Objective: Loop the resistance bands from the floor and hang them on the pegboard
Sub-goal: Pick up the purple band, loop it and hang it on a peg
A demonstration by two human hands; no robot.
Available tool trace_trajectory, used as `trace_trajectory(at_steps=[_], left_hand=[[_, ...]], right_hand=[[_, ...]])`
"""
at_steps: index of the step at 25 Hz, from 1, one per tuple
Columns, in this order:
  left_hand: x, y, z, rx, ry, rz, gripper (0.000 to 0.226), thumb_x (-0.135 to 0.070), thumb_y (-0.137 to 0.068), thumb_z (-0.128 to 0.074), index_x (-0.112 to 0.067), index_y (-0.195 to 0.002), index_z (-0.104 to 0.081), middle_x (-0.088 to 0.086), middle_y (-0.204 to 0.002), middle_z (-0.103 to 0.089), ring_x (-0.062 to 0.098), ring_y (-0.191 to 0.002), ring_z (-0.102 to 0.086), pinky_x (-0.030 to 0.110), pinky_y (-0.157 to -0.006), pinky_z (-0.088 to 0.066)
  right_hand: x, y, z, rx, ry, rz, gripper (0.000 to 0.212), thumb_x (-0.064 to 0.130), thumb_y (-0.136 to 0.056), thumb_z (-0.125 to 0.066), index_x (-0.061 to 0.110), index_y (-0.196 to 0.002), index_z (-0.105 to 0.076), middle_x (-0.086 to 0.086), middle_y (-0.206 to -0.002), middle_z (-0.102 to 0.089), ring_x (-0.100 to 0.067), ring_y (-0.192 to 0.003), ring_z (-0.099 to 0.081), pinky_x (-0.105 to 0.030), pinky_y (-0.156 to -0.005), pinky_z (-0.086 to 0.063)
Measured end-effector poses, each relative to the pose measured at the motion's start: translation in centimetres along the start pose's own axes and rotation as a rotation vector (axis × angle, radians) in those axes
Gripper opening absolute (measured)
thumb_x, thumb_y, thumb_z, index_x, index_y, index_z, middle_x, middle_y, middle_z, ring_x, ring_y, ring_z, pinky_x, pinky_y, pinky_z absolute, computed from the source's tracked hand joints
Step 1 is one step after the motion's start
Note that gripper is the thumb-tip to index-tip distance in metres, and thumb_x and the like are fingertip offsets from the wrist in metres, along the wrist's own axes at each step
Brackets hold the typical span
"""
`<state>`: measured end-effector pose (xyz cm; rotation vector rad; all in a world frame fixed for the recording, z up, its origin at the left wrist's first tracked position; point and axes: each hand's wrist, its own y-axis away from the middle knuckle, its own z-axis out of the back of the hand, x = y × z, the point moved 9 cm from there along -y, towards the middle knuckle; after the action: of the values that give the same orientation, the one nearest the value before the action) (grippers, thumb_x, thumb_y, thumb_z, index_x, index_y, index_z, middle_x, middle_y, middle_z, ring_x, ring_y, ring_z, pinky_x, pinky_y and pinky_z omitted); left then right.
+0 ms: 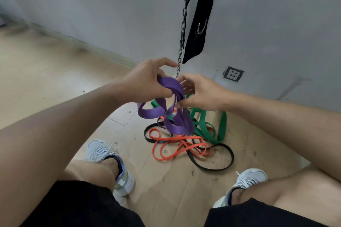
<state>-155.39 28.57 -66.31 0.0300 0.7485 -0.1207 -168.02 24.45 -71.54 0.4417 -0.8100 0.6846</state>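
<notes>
A wide purple resistance band (175, 112) hangs in several folded loops between both my hands, above the floor. My left hand (147, 79) grips its upper fold from the left. My right hand (201, 92) pinches the strands from the right, thumb and fingers closed on them. Beneath lies a tangle on the wooden floor: a green band (208, 127), an orange band (177, 147) and a black band (219, 160), overlapping each other. No pegboard is in view.
A metal chain (183, 29) and a black strap with a hook (201, 14) hang down the grey wall behind my hands. A wall socket (233, 73) sits low on the right. My two shoes (110, 164) (245, 184) flank the pile.
</notes>
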Motion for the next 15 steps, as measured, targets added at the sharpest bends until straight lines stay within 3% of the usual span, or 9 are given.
trace_trajectory(at_steps=[3,7,11,15], left_hand=[[0.8,0.1,0.1,-0.003,0.039,0.04,0.054,-0.017,-0.076,-0.084,-0.028,-0.123,-0.063,-0.007,-0.072,-0.072,0.007,-0.06,-0.064,0.014,-0.06,-0.049],[1.2,0.4,0.4,-0.004,0.057,0.07,0.041,-0.021,-0.077,-0.085,-0.029,-0.114,-0.07,-0.004,-0.082,-0.076,0.022,-0.076,-0.071,0.023,-0.063,-0.053],[1.0,0.2,0.4,0.004,-0.021,0.055,0.038,-0.021,-0.077,-0.083,-0.03,-0.112,-0.071,0.0,-0.083,-0.075,0.028,-0.075,-0.069,0.036,-0.067,-0.056],[1.4,0.2,0.8,-0.036,-0.002,0.052,0.039,-0.022,-0.077,-0.085,-0.028,-0.112,-0.071,0.0,-0.083,-0.075,0.015,-0.065,-0.065,0.016,-0.06,-0.048]], right_hand=[[-0.8,0.1,0.1,-0.02,-0.007,-0.027,0.042,0.026,-0.077,-0.092,0.029,-0.111,-0.069,0.003,-0.106,-0.075,-0.018,-0.101,-0.072,-0.042,-0.099,-0.058],[-1.2,0.3,0.6,-0.037,0.005,-0.027,0.044,0.026,-0.073,-0.096,0.033,-0.11,-0.073,0.004,-0.097,-0.074,-0.018,-0.094,-0.071,-0.041,-0.096,-0.058],[-0.5,0.0,1.0,-0.051,0.041,0.049,0.051,0.023,-0.075,-0.094,0.056,-0.106,-0.07,0.006,-0.093,-0.067,-0.013,-0.08,-0.065,-0.037,-0.087,-0.057],[-0.6,-0.1,0.9,-0.038,0.085,0.056,0.058,0.019,-0.083,-0.088,0.055,-0.122,-0.063,0.013,-0.095,-0.072,-0.007,-0.084,-0.066,-0.035,-0.09,-0.057]])
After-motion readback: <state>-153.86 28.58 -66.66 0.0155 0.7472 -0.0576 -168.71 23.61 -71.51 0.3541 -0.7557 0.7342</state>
